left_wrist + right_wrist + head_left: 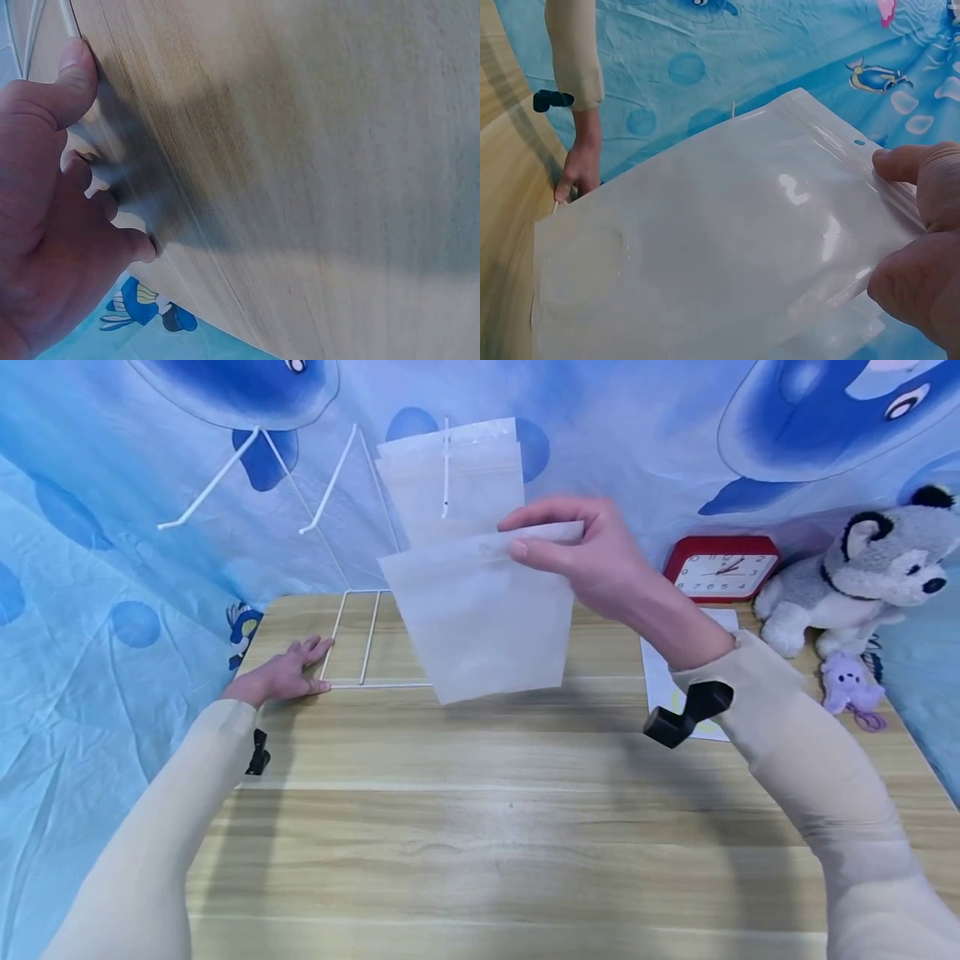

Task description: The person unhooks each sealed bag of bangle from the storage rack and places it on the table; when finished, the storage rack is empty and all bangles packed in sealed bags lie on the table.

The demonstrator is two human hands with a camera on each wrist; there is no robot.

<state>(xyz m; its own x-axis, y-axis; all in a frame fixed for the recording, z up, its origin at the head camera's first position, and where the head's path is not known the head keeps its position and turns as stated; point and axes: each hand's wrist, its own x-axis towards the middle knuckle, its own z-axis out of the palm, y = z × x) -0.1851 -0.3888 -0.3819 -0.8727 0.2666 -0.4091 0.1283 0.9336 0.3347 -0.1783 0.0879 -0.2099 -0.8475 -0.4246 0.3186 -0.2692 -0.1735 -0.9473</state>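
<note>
My right hand (600, 547) pinches a whitish, see-through zip bag (487, 618) by its top edge, thumb in front. The bag's zip strip and small hang hole show in the right wrist view, with the thumb and a finger at that end. Behind it, similar zip bags (420, 485) hang on the rightmost hook of a white wire rack (382, 685). At the rack's left side, my left hand (281, 677) rests low with fingers spread, thumb and fingertips touching the base wire. In the left wrist view the thumb (75, 82) meets the wire's end.
Two other rack hooks (330, 485) stick out at the left, bare. On the right of the wooden table (480, 843) are a red clock (723, 568), a printed sheet (660, 668), a plush husky (862, 568) and a small purple plush (851, 681). Blue cloth hangs behind.
</note>
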